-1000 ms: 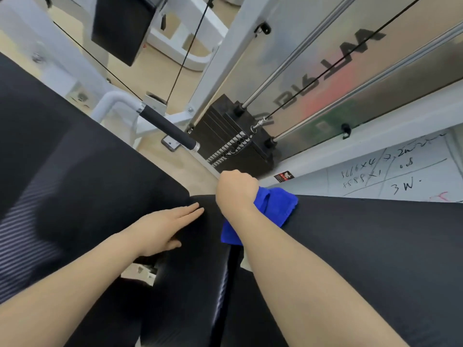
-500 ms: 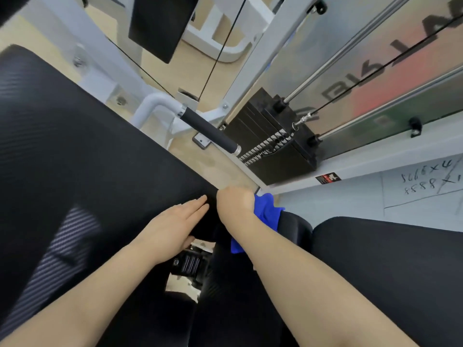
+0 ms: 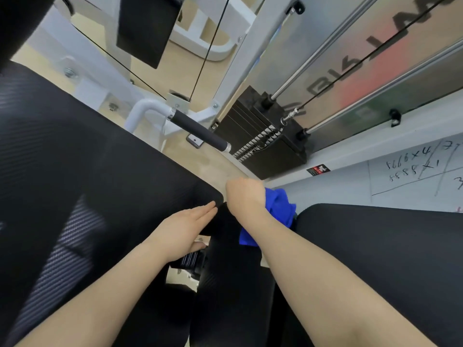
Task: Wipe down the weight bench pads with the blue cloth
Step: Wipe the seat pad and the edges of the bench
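Note:
My right hand (image 3: 244,196) grips the blue cloth (image 3: 278,209) in a fist at the far end of a narrow black pad (image 3: 225,271) in the middle. The cloth hangs to the right of my wrist, partly hidden by my forearm. My left hand (image 3: 185,229) lies flat with straight fingers on the corner of the large black pad (image 3: 87,184) at the left. Another black pad (image 3: 375,259) fills the right side.
A black weight stack (image 3: 265,139) with guide rods and a cable stands just beyond my hands. A white frame arm with a black foam grip (image 3: 200,132) crosses above the left pad. A whiteboard with handwriting (image 3: 413,169) lies at the right. Tan floor shows between the parts.
The view has shifted so the pads sit lower and farther apart. My right hand with the cloth has moved to the narrow pad's far end; my left hand stays flat on the left pad.

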